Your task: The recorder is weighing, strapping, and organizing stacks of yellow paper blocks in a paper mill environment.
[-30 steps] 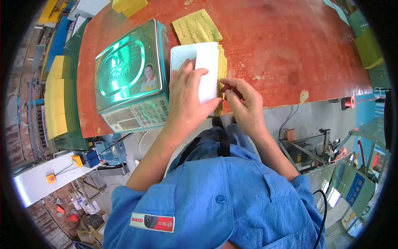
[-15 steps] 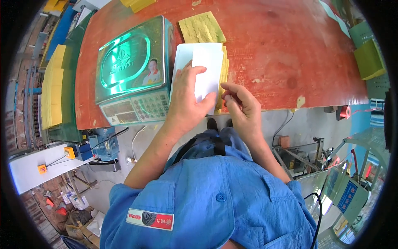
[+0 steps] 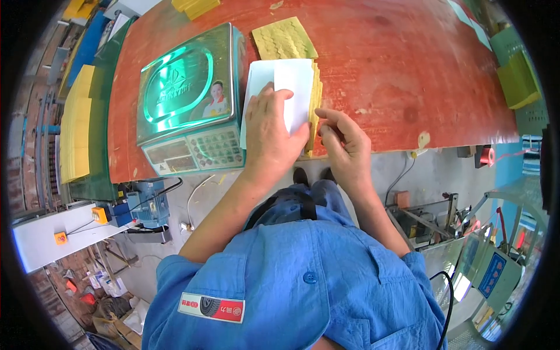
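Looking down from the head view: my left hand [image 3: 269, 135] is lying flat, fingers spread, palm down on a white paper sheet [image 3: 286, 87] that sits on top of a stack of yellow sheets [image 3: 315, 99]. It's pressing, not gripping anything. The stack is at the near edge of the red tabletop [image 3: 408, 64], right in front of me, roughly in the middle.

My right hand [image 3: 348, 143] is just to the right of the stack, fingers curled in so the tips touch the stack's right edge near its near corner. Can't really tell if it's pinching a sheet or just resting there.

Just left of the stack, pretty much touching it, is a scale [image 3: 189, 102] with a shiny steel pan and a keypad facing me. Farther back, right behind the white paper, lies another yellow wavy pad [image 3: 284, 38]. More yellow pieces [image 3: 195, 7] sit at the far edge of the tabletop, and a green block [image 3: 516, 79] sits over on the far right. Off to the left, past the tabletop, there's a long yellow pile [image 3: 76, 131].
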A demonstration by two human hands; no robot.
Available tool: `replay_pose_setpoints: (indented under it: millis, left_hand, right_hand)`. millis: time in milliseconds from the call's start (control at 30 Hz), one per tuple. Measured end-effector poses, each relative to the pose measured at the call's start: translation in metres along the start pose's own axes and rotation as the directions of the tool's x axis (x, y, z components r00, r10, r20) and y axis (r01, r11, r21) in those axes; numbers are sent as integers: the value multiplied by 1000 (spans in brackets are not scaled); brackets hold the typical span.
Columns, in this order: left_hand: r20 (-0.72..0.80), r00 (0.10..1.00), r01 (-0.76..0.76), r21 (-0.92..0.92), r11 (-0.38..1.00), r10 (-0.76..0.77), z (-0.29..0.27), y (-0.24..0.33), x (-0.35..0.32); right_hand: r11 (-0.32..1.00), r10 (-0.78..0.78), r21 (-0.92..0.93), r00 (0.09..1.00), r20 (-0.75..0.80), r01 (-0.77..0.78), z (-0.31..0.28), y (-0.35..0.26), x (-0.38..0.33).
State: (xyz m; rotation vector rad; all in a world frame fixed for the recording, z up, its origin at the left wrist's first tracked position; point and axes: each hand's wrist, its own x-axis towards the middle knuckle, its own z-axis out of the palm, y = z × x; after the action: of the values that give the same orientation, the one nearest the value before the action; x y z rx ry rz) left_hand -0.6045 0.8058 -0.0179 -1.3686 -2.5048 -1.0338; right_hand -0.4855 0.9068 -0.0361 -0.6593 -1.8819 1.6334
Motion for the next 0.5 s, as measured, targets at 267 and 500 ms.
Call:
replay_pose_setpoints:
  millis: [267, 500]
  left_hand:
    - [73, 995, 75, -190, 979, -62, -12, -9, -3]
    - [131, 980, 181, -308, 934, -147, -17, -11, -7]
  right_hand:
    - [999, -50, -11, 999, -14, 50, 2, -5, 11]
    - [988, -45, -142, 995, 90, 57, 14, -16, 25]
